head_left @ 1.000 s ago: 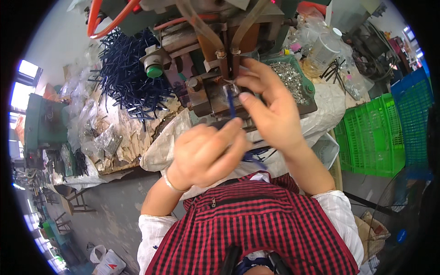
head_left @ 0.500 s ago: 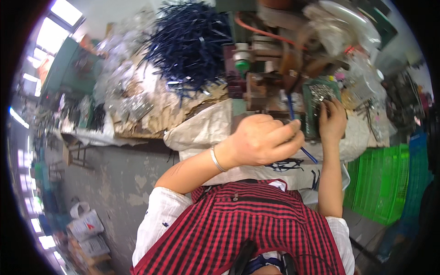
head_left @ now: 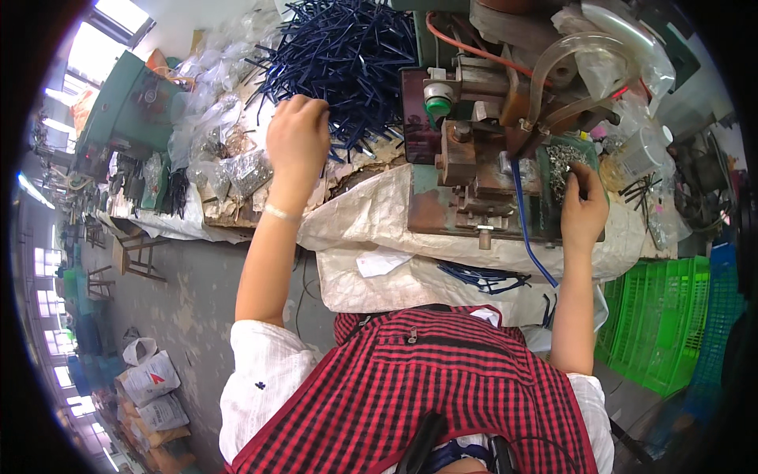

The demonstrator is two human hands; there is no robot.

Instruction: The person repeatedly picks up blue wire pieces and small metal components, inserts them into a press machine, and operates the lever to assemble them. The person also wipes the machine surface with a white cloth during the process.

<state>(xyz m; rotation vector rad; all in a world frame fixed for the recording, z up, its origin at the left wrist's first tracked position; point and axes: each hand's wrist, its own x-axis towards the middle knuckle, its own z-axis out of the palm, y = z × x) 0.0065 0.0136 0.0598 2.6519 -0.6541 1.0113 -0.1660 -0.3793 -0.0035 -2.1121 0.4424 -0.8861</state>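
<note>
My left hand is at the near left edge of a big heap of dark blue strips, fingers curled down and closed; anything in them is hidden. My right hand is at a green tray of small metal parts, thumb and fingers pinched together near the parts. What they grip is too small to make out. Between the hands stands a small bench machine. A single blue strip hangs from its working head and curves down toward my right wrist.
Clear plastic bags of small parts lie at the left of the bench. Several blue strips rest on the pale cloth before me. A green crate stands at the right. An orange hose and clear tube run above the machine.
My left hand has left the blue strip at the machine and moved left and away to the heap. The strip still hangs there. My right hand stays by the tray.
</note>
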